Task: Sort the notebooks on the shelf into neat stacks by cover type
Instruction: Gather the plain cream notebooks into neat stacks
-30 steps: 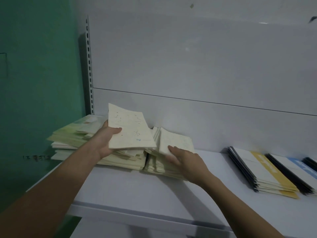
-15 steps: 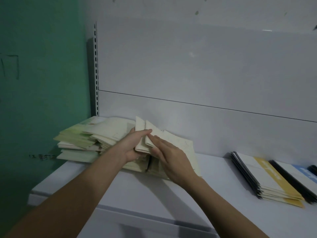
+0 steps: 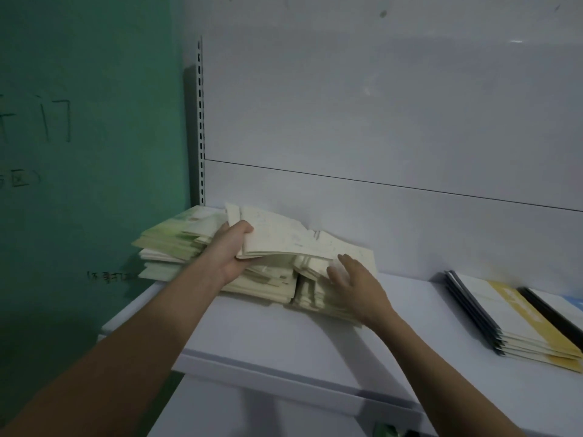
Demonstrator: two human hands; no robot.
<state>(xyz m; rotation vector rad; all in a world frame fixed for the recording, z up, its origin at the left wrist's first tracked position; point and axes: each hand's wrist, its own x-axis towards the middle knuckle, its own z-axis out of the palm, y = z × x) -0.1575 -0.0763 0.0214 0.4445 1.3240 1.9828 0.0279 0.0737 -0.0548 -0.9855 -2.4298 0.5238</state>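
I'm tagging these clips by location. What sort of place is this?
Probably a stationery shop or stockroom: a white metal shelf on a slotted upright, with notebooks stacked by cover.

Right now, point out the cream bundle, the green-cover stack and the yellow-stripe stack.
cream bundle (image 3: 284, 238), head view, top cover.
green-cover stack (image 3: 170, 238), head view, top cover's green area.
yellow-stripe stack (image 3: 517, 313), head view, yellow stripe.

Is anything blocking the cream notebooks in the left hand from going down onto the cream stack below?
Nothing visible does. The left hand grips the cream notebooks directly above the cream stack; the right hand rests open against the neighbouring pile, off to the side.
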